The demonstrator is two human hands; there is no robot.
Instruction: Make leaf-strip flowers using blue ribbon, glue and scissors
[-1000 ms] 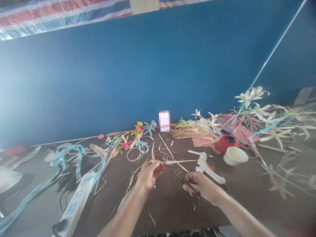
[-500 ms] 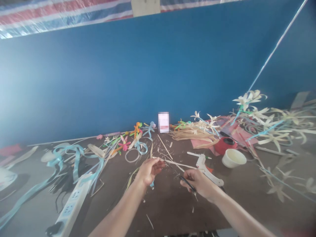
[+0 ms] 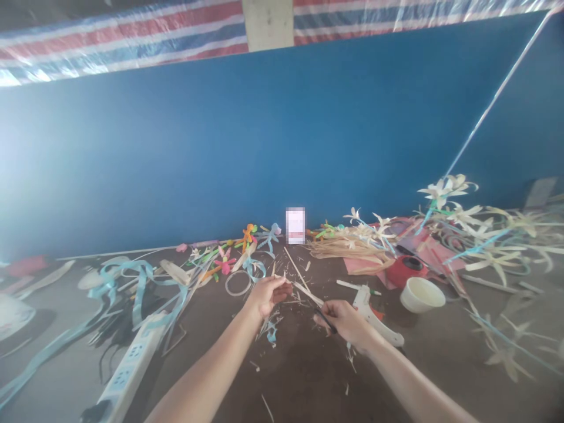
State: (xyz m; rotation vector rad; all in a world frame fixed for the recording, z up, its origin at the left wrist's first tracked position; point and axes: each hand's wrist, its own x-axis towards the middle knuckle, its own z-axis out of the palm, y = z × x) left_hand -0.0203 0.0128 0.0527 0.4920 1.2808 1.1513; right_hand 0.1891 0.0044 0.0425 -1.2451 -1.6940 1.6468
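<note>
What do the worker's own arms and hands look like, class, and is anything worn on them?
The left hand and right hand are both ungloved. The left forearm and right forearm are bare down to the picture's lower edge, with no sleeve showing. No watch or bracelet can be seen on either wrist. The fingers are too blurred to rule out a ring.

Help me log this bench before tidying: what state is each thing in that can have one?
Dark-handled tool, held; open or shut unclear
Left hand, fingers curled; grip unclear
Right hand, closed on the dark-handled tool
Glue gun, lying down; power unclear
Cup, upright, uncovered
Power strip, lying flat; dark plug at near end
Blue ribbon, loose, looped
Pale flowers, petals spread
</note>
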